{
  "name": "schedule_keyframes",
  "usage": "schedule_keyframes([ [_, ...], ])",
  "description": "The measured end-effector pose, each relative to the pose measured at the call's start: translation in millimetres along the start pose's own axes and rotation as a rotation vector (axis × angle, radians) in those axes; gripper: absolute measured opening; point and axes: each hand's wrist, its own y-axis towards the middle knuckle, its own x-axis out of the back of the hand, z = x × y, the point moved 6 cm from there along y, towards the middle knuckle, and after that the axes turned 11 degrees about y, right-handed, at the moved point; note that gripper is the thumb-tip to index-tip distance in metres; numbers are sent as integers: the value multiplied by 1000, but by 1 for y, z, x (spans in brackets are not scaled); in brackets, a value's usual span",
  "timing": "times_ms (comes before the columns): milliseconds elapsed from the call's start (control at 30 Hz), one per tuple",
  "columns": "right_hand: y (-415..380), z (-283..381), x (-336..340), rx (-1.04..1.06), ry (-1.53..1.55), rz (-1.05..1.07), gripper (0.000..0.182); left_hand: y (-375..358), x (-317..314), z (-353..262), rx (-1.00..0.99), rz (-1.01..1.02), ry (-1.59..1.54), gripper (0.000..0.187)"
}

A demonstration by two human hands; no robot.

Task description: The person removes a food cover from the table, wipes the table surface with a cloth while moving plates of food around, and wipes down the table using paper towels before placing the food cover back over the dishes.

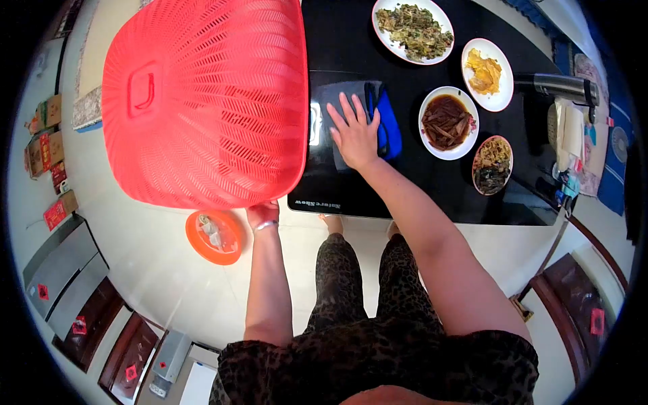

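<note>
My left hand (262, 213) is at the lower rim of a large red plastic mesh food cover (223, 108), which stands tilted on its side at the left of the black table. Its fingers are mostly hidden behind the rim, closed on it. My right hand (356, 135) lies flat with spread fingers on the tabletop. Beside and partly under it is a blue and black cloth (388, 128), with a greyish patch around the fingers. To the right stand a bowl of brown strips in dark sauce (445, 123) and a plate of yellow food (484, 74).
On the black table (418, 199) are also a plate of chopped greens (415, 32), a small dish of mixed vegetables (493, 165) and a dark cylinder (557, 88). An orange basin (214, 255) is on the floor at left. Boxes (46, 152) line the left wall.
</note>
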Motion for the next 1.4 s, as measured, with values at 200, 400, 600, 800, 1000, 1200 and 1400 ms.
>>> schedule_keyframes([
  [200,90,4,-6,18,-21,-119,53,-57,-22,-80,43,-14,-142,38],
  [400,199,-22,-11,-178,-104,-336,50,-83,-43,-131,162,104,-219,38],
  [600,212,-1,8,22,-177,-351,43,-89,-53,-130,207,184,-260,37],
  [800,121,41,-40,123,-153,-51,51,-73,-57,-108,185,104,-294,37],
  [1000,-29,107,-58,284,-55,304,51,-41,-50,-70,56,15,-133,42],
  [1200,-127,117,-62,391,214,246,51,3,-26,-31,82,61,-103,41],
  [1400,-189,60,-36,462,198,347,57,35,-19,-4,40,51,-15,47],
])
